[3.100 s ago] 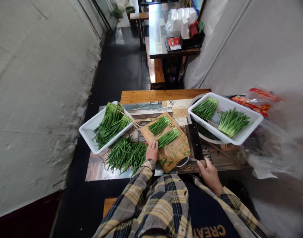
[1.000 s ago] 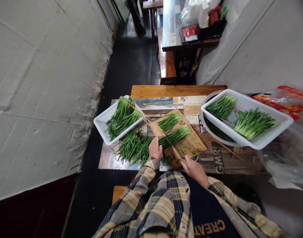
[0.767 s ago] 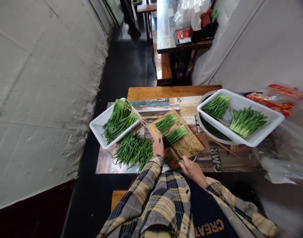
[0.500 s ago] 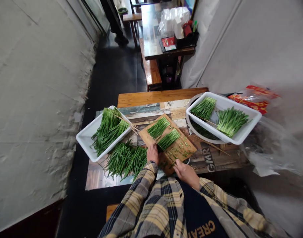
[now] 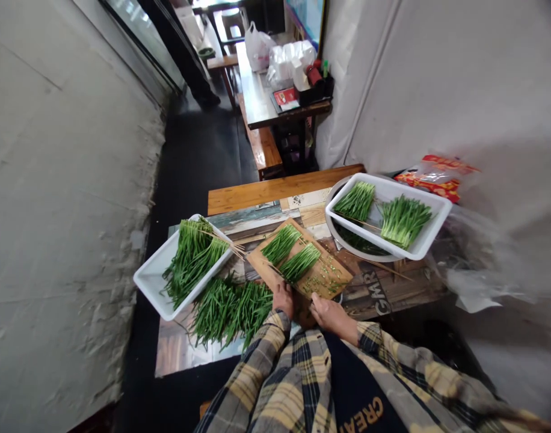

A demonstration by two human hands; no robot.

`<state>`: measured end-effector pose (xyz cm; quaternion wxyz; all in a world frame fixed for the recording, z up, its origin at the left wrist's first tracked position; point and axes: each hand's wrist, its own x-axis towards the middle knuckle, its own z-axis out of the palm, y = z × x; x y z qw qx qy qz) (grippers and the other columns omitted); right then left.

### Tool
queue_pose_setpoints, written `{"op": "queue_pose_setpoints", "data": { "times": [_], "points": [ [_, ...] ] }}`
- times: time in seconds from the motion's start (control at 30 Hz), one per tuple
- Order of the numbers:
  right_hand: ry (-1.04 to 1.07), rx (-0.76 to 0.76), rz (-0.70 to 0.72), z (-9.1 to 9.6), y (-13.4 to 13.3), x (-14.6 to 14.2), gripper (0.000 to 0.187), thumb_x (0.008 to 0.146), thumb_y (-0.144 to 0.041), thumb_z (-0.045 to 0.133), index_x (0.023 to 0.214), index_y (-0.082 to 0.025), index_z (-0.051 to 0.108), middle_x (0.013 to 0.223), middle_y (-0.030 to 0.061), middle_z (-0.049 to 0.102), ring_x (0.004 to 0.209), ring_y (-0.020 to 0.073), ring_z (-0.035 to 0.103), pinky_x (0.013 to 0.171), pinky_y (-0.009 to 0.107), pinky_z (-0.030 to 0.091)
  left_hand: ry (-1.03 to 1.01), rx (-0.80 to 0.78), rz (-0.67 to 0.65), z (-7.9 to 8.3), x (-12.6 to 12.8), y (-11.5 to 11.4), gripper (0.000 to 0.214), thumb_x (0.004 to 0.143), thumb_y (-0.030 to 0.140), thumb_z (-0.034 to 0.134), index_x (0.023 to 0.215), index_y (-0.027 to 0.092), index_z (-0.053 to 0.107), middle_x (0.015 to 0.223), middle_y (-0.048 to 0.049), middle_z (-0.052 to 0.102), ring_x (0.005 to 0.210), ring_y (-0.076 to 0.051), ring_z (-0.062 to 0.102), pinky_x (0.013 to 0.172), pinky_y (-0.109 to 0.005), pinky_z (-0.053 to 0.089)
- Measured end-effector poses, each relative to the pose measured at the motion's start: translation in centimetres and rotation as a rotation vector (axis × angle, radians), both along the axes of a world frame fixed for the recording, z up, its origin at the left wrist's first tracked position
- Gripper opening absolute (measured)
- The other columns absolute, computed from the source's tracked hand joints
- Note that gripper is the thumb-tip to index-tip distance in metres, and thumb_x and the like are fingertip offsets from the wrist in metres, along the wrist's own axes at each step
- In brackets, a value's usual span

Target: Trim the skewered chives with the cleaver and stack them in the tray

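Note:
A wooden cutting board [image 5: 323, 278] lies on the table with two skewered rows of green chives [image 5: 281, 242] [image 5: 300, 262] and small cut bits. My left hand [image 5: 283, 299] is curled at the board's near left edge, just below the nearer row's cut ends; what it holds is hidden. My right hand [image 5: 324, 310] is closed at the board's near corner. Between my hands a dark shape [image 5: 302, 311] looks like the cleaver's blade, mostly hidden.
A white tray [image 5: 154, 287] of skewered chives sits at the left, with loose chives [image 5: 228, 307] beside it. Another white tray [image 5: 426, 234] with two chive rows rests on a round basin [image 5: 343, 237] at the right. Plastic bags lie far right; a bench and table stand beyond.
My right hand brought the cleaver from the table's right side onto the board and across the nearer row's ends. That row is now shorter. Both hands have drawn back to the board's near edge.

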<state>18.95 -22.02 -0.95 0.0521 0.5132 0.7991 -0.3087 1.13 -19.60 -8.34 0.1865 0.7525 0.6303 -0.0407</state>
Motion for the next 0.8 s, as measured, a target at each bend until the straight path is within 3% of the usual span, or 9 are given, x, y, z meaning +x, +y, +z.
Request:
{"op": "queue_pose_setpoints", "data": {
  "times": [0.13,0.3,0.43,0.6,0.8],
  "points": [
    [0.091,0.015,0.004,0.4,-0.5,1.8,0.024,0.092,-0.031,0.036,0.105,-0.016,0.049,0.088,0.009,0.069,0.079,0.0178,0.066,0.063,0.023,0.043,0.112,-0.082,-0.049,0.5,-0.3,-0.3,0.017,0.079,0.017,0.051,0.091,0.015,0.063,0.096,-0.0125,0.061,0.097,-0.025,0.054,0.086,-0.038,0.043],
    [0.294,0.008,-0.085,1.1,-2.7,6.1,0.023,0.092,-0.033,0.034,0.102,-0.019,0.051,0.087,0.0063,0.068,0.076,0.0172,0.066,0.063,0.023,0.044,0.261,-0.085,0.121,2.3,-4.3,0.5,0.021,0.085,0.017,0.04,0.095,0.014,0.059,0.101,-0.0136,0.057,0.092,-0.024,0.054,0.076,-0.035,0.044],
    [0.379,0.021,-0.245,1.0,-4.3,9.6,0.027,0.092,-0.034,0.034,0.109,-0.019,0.05,0.095,0.0089,0.068,0.084,0.0192,0.066,0.071,0.027,0.047,0.287,-0.022,0.185,4.4,-5.4,1.5,0.027,0.081,0.018,0.048,0.107,0.015,0.056,0.107,-0.0122,0.054,0.098,-0.025,0.052,0.076,-0.033,0.043],
    [0.344,0.081,-0.431,0.5,-5.2,12.3,0.032,0.092,-0.038,0.033,0.11,-0.017,0.049,0.1,0.0119,0.067,0.088,0.0215,0.066,0.077,0.031,0.049,0.123,0.083,0.108,5.5,-0.8,5.5,0.036,0.084,0.019,0.044,0.119,0.017,0.051,0.114,-0.0111,0.054,0.102,-0.023,0.051,0.084,-0.034,0.041],
    [0.37,0.123,-0.497,0.3,-6.0,14.2,0.028,0.091,-0.036,0.034,0.108,-0.02,0.052,0.096,0.0078,0.069,0.084,0.0184,0.068,0.073,0.025,0.051,0.103,0.021,0.058,5.8,5.7,11.7,0.038,0.081,0.027,0.054,0.118,0.021,0.051,0.12,-0.0102,0.053,0.107,-0.023,0.049,0.085,-0.034,0.039]
  ]
}}
